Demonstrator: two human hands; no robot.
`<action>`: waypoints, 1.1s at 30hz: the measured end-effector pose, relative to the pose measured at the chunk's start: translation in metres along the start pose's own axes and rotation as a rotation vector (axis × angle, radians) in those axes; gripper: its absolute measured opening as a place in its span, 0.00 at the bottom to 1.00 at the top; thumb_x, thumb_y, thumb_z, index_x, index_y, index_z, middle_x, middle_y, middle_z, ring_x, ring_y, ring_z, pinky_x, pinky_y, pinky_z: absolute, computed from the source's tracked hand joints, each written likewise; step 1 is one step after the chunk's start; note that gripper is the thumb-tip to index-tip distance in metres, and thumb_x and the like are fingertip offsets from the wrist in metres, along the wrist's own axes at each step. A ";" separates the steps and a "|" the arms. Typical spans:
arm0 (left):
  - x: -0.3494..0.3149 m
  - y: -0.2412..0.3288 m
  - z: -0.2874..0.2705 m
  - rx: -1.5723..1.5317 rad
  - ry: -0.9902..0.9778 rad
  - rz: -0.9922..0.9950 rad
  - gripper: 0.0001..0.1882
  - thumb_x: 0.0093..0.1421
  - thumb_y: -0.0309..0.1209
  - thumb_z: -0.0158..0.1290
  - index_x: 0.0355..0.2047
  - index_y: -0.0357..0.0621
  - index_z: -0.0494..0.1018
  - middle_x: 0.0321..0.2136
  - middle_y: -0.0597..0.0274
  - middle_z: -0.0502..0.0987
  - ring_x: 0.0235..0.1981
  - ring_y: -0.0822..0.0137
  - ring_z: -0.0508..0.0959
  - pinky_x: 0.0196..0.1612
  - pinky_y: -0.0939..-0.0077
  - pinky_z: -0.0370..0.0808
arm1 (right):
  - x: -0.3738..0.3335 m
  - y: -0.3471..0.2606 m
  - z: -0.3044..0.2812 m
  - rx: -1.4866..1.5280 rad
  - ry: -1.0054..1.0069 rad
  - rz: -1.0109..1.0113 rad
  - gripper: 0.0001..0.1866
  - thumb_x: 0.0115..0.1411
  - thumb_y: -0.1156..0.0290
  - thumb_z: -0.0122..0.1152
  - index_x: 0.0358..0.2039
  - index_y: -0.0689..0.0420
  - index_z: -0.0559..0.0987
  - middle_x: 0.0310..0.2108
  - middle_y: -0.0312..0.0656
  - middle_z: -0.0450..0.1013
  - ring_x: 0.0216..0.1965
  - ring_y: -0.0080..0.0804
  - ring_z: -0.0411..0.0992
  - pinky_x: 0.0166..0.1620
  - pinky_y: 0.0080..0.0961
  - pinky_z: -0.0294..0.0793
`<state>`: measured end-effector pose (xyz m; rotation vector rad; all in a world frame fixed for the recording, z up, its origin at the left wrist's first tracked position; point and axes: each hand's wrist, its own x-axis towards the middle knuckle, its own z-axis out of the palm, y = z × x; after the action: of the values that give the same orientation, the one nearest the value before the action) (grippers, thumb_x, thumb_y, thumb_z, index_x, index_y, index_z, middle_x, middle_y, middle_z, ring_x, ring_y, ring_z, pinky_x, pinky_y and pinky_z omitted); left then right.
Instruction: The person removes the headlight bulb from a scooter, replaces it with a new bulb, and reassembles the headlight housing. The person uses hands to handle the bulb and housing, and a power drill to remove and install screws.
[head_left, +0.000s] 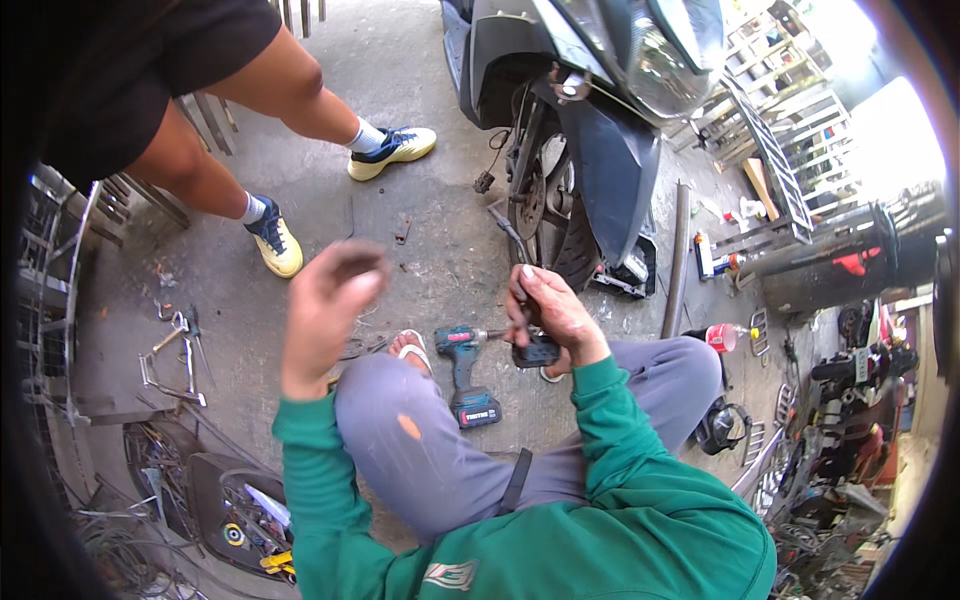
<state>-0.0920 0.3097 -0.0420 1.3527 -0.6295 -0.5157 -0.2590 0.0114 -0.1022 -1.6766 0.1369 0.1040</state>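
My left hand (335, 300) is raised above my left knee. Its fingers are bent and smeared by motion, so I cannot tell whether they hold anything. In front of the scooter's front wheel (545, 180), my right hand (555, 310) is closed, thumb against the fingers. It grips a small dark blocky part (537, 351), whose upper portion the fingers partly hide. On the concrete below lies a teal and black cordless impact wrench (462, 365), its nose pointing toward my right hand. The grey scooter (610, 165) stands just ahead.
Another person's legs (290, 90) stand at the far left. A dark pipe (678, 260) and a red-labelled bottle (722, 337) lie to the right. A bin of tools (235, 500) sits at the lower left, near a metal frame (165, 365). Scrap parts (850, 480) are heaped at right.
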 end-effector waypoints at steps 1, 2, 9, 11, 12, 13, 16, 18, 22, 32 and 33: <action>0.021 -0.002 0.015 0.115 0.009 0.072 0.20 0.64 0.32 0.58 0.54 0.34 0.73 0.46 0.53 0.79 0.42 0.67 0.81 0.46 0.69 0.79 | -0.013 -0.011 -0.003 -0.099 -0.052 -0.075 0.21 0.77 0.50 0.42 0.33 0.54 0.66 0.21 0.39 0.68 0.15 0.32 0.71 0.32 0.33 0.82; 0.043 -0.003 0.033 0.214 0.026 0.142 0.22 0.64 0.32 0.59 0.55 0.32 0.72 0.46 0.54 0.79 0.44 0.68 0.80 0.47 0.71 0.79 | -0.021 -0.023 -0.005 -0.028 -0.028 -0.028 0.22 0.77 0.49 0.42 0.33 0.54 0.66 0.20 0.38 0.67 0.14 0.30 0.70 0.31 0.32 0.82; 0.209 0.002 0.137 -0.026 -0.278 -0.367 0.33 0.69 0.46 0.52 0.66 0.36 0.65 0.62 0.42 0.70 0.62 0.47 0.74 0.60 0.56 0.75 | -0.057 -0.114 -0.017 0.099 0.174 0.195 0.23 0.76 0.47 0.45 0.33 0.54 0.68 0.19 0.33 0.61 0.12 0.22 0.61 0.20 0.22 0.69; 0.238 -0.008 0.159 -0.356 -0.341 -0.370 0.26 0.69 0.43 0.54 0.60 0.38 0.70 0.59 0.43 0.72 0.59 0.51 0.77 0.57 0.59 0.78 | -0.056 -0.133 -0.030 -0.147 0.284 0.198 0.22 0.76 0.47 0.46 0.34 0.53 0.70 0.19 0.30 0.60 0.13 0.18 0.58 0.17 0.19 0.63; 0.253 -0.012 0.166 -0.402 -0.296 -0.358 0.17 0.68 0.36 0.57 0.50 0.34 0.74 0.47 0.44 0.81 0.45 0.54 0.85 0.43 0.62 0.86 | -0.057 -0.140 -0.037 -0.188 0.323 0.192 0.22 0.76 0.47 0.46 0.34 0.52 0.71 0.19 0.28 0.59 0.14 0.16 0.57 0.16 0.17 0.60; 0.267 -0.015 0.168 -0.461 -0.274 -0.374 0.12 0.70 0.32 0.54 0.46 0.34 0.75 0.45 0.48 0.81 0.43 0.59 0.85 0.43 0.61 0.85 | -0.059 -0.147 -0.047 -0.233 0.370 0.163 0.22 0.76 0.47 0.46 0.36 0.52 0.72 0.19 0.27 0.59 0.14 0.15 0.56 0.16 0.17 0.60; 0.275 -0.041 0.170 -0.609 -0.311 -0.263 0.12 0.71 0.31 0.53 0.51 0.42 0.76 0.43 0.59 0.81 0.41 0.62 0.84 0.45 0.63 0.83 | -0.071 -0.162 -0.083 -0.094 0.454 0.107 0.20 0.77 0.49 0.44 0.43 0.54 0.73 0.19 0.27 0.57 0.12 0.14 0.53 0.15 0.17 0.62; 0.277 -0.053 0.170 -0.637 -0.324 -0.116 0.13 0.71 0.30 0.53 0.54 0.47 0.76 0.45 0.63 0.81 0.44 0.61 0.84 0.47 0.60 0.82 | -0.071 -0.159 -0.106 -0.052 0.546 0.071 0.19 0.78 0.51 0.43 0.43 0.54 0.72 0.20 0.28 0.58 0.12 0.14 0.52 0.16 0.17 0.63; 0.278 -0.066 0.167 -0.776 -0.430 0.005 0.17 0.68 0.27 0.51 0.58 0.47 0.72 0.54 0.57 0.78 0.57 0.55 0.77 0.60 0.50 0.73 | -0.081 -0.142 -0.166 0.000 0.566 0.098 0.18 0.78 0.53 0.41 0.42 0.54 0.71 0.22 0.29 0.59 0.11 0.13 0.50 0.17 0.16 0.63; 0.325 -0.063 0.157 -1.091 -0.541 -0.049 0.27 0.69 0.44 0.39 0.61 0.43 0.70 0.60 0.50 0.75 0.57 0.43 0.76 0.57 0.49 0.75 | -0.108 -0.088 -0.307 0.148 0.760 0.233 0.16 0.76 0.53 0.48 0.47 0.51 0.73 0.24 0.27 0.62 0.09 0.12 0.48 0.14 0.14 0.55; 0.329 -0.063 0.156 -1.072 -0.557 -0.073 0.28 0.69 0.45 0.41 0.62 0.41 0.69 0.58 0.48 0.75 0.58 0.43 0.75 0.56 0.50 0.76 | -0.112 -0.083 -0.312 0.134 0.789 0.208 0.16 0.76 0.53 0.48 0.49 0.52 0.73 0.26 0.28 0.63 0.10 0.11 0.49 0.16 0.14 0.57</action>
<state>0.0435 -0.0342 -0.0505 0.2022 -0.5983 -1.1070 -0.3606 -0.2867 0.0307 -1.4845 0.8907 -0.4103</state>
